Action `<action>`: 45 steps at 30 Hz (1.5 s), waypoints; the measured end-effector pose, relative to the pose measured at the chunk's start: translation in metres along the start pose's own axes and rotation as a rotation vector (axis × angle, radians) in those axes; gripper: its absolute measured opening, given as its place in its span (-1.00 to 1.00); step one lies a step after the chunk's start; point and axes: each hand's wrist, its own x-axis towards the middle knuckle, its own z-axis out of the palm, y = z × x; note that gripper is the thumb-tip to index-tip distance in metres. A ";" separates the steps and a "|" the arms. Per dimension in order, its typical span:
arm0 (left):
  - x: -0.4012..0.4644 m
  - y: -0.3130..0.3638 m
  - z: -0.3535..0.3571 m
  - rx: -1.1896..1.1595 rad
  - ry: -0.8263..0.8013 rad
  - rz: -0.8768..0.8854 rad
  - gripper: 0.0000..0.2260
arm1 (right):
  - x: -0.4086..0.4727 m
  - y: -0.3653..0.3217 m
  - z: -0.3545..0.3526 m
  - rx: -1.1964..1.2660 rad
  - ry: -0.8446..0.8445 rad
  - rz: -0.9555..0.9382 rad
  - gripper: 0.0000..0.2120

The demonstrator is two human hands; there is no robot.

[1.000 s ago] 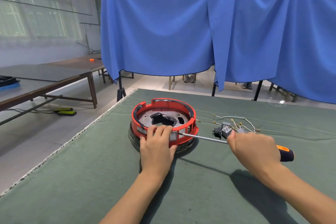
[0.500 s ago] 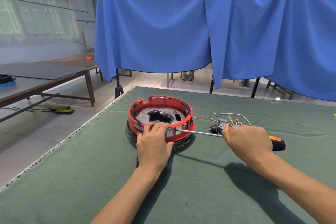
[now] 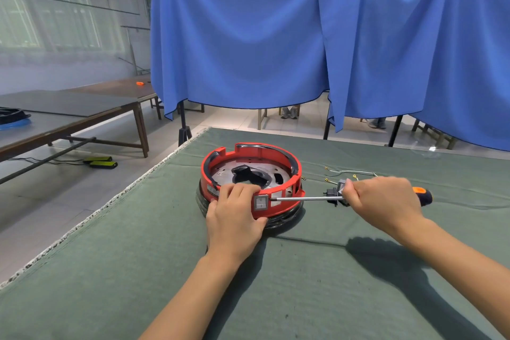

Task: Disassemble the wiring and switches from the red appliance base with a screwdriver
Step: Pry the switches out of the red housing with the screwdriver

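Little has shifted: left hand still braces round red plastic appliance base mid-table, right hand grips orange-handled screwdriver, shaft horizontal, tip leftward beside grey rocker switch.

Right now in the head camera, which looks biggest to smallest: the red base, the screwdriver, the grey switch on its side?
1. red base
2. screwdriver, nearly as long but far thinner, partly hidden in the right hand
3. grey switch
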 end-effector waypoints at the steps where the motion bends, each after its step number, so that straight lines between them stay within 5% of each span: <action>1: 0.000 -0.002 -0.001 -0.029 -0.026 0.004 -0.55 | 0.002 0.002 -0.005 -0.002 0.011 -0.010 -0.53; 4: 0.000 0.001 -0.009 -0.109 -0.007 0.041 -0.58 | 0.005 0.003 -0.025 -0.007 0.041 -0.060 -0.54; 10: -0.002 0.038 -0.009 0.076 0.117 0.480 -0.71 | -0.002 -0.009 -0.053 0.088 0.103 -0.127 -0.54; 12: -0.004 0.042 -0.010 0.042 0.076 0.482 -0.73 | -0.003 -0.011 -0.058 0.154 0.160 -0.143 -0.56; 15: -0.008 0.035 -0.016 0.039 0.076 0.415 -0.70 | -0.006 -0.009 -0.064 0.380 0.467 -0.172 -0.71; 18: -0.008 0.021 -0.023 -0.055 0.075 0.273 -0.74 | -0.008 -0.006 -0.071 0.642 0.635 0.060 -0.79; 20: -0.008 0.014 -0.024 -0.112 0.068 0.195 -0.78 | -0.008 -0.012 -0.078 0.983 0.470 0.331 -0.72; 24: -0.013 0.013 -0.023 -0.192 0.077 0.210 -0.78 | 0.003 -0.043 -0.082 1.682 -0.291 0.671 -0.65; 28: -0.015 0.012 -0.020 -0.218 0.030 0.249 -0.79 | 0.017 -0.061 -0.083 2.196 -0.500 0.830 -0.69; 33: -0.008 0.004 -0.024 -0.445 0.076 0.081 -0.65 | 0.038 -0.064 -0.096 2.056 -0.083 0.951 -0.72; 36: -0.001 -0.009 -0.020 -0.327 0.125 0.008 -0.60 | 0.050 -0.062 -0.109 1.935 0.164 0.812 -0.76; 41: 0.000 -0.014 -0.001 -0.012 -0.081 -0.009 -0.51 | 0.057 -0.075 -0.129 1.794 0.439 0.499 -0.77; 45: 0.001 -0.014 0.005 0.027 -0.089 -0.024 -0.56 | 0.059 -0.089 -0.133 1.755 0.546 0.328 -0.66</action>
